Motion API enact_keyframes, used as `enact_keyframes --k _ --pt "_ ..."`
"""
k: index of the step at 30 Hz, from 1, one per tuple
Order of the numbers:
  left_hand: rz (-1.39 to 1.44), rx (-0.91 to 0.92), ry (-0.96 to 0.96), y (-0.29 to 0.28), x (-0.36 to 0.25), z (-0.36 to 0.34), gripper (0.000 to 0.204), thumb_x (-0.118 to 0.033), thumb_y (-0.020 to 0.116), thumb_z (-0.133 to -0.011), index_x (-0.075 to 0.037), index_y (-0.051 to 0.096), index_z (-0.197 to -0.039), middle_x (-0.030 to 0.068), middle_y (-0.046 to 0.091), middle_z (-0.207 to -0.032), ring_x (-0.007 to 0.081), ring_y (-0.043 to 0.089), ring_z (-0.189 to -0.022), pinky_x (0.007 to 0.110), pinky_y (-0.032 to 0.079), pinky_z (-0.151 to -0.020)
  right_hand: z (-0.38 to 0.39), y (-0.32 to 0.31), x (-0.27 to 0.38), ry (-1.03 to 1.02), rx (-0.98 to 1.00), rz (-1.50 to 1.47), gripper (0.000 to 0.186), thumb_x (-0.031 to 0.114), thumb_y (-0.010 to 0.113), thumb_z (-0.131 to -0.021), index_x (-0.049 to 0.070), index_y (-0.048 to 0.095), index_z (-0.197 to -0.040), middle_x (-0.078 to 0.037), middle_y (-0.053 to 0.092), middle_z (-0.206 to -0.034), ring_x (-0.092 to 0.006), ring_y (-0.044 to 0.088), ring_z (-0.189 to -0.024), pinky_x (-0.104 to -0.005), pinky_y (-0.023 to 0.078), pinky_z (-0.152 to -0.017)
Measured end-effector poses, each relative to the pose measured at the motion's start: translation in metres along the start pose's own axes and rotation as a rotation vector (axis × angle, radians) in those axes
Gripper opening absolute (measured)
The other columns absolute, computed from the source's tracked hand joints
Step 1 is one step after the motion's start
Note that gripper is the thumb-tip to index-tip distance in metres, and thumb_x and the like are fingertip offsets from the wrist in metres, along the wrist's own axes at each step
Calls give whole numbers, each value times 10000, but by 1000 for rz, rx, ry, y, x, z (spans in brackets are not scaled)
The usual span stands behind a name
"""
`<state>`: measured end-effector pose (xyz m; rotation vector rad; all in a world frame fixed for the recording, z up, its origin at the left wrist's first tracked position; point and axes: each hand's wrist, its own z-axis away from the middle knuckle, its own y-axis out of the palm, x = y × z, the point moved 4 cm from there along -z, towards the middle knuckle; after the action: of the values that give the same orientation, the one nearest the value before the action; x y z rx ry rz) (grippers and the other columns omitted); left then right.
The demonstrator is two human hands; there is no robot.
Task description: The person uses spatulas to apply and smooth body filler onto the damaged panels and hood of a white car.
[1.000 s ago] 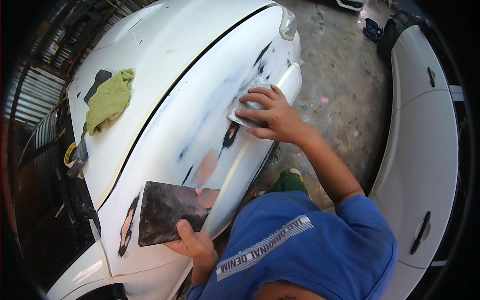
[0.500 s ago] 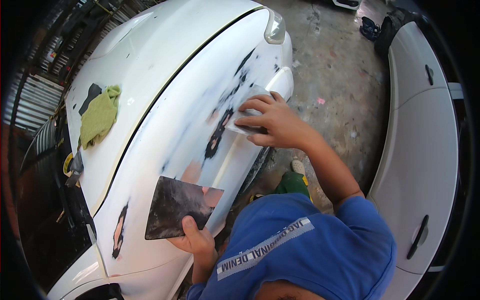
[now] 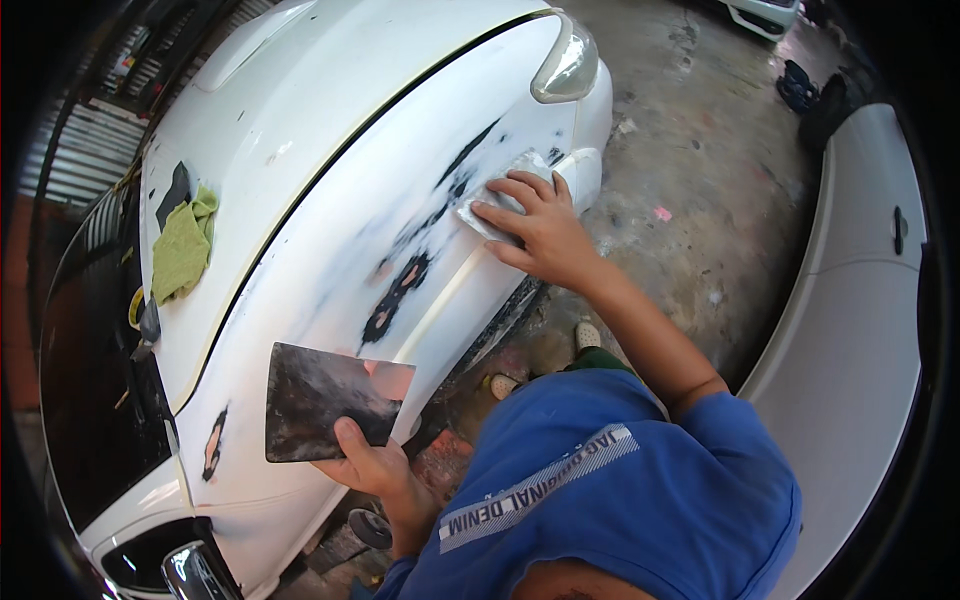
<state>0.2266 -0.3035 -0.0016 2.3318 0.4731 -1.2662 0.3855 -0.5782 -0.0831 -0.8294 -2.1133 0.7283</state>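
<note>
My left hand (image 3: 365,462) grips a thin dark rectangular plate (image 3: 315,400) by its lower edge, thumb on top. A pale pink smear covers the plate's far right corner. My right hand (image 3: 545,228) presses a crumpled-looking pale grey sheet (image 3: 480,197) flat against the side of a white car's fender (image 3: 290,290), fingers spread over it. Whether anything lies under the sheet is hidden. Black, grey and pinkish patches mark the fender, with a long dark patch (image 3: 398,297) just below the sheet.
A green cloth (image 3: 183,255) and a dark scrap (image 3: 174,195) lie on the hood, near a yellow tape roll (image 3: 136,308). The headlight (image 3: 568,62) is beyond my right hand. At right stands another light-coloured car (image 3: 860,270); the concrete floor (image 3: 690,200) runs between.
My right hand and the grey sheet have slid along the fender toward the headlight. My left hand still holds the plate, now slightly farther left in view. The whole view has shifted.
</note>
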Motion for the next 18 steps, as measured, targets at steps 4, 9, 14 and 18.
enact_keyframes --k 4,9,14,18 --pt "-24 -74 -58 15 4 28 640 -54 591 -965 44 305 -1529 254 473 -1459 348 537 -1293 486 485 -1072 -11 7 -10 -80 -3 -23 492 337 739 -820 261 674 -1301 -48 552 -1404 -320 452 -1366 -744 278 -1070" --pt "-78 -183 -121 23 12 58 627 -65 609 -962 42 328 -1513 231 500 -1439 335 559 -1268 472 500 -1059 -10 2 -21 -152 71 -53 485 345 748 -806 257 678 -1277 -42 553 -1382 -320 460 -1350 -756 308 -1038" --pt "-76 -171 -111 35 10 69 604 -64 609 -965 45 348 -1498 209 521 -1423 317 564 -1264 464 502 -1054 -13 4 -22 -151 37 -49 520 323 761 -772 243 691 -1281 -49 565 -1389 -336 470 -1348 -725 277 -1075" --pt "-90 -183 -108 43 10 69 586 -58 604 -967 42 360 -1490 208 517 -1426 307 563 -1260 458 499 -1050 -9 1 -25 -148 80 -46 512 320 757 -778 243 691 -1280 -47 565 -1384 -336 472 -1337 -733 278 -1066"
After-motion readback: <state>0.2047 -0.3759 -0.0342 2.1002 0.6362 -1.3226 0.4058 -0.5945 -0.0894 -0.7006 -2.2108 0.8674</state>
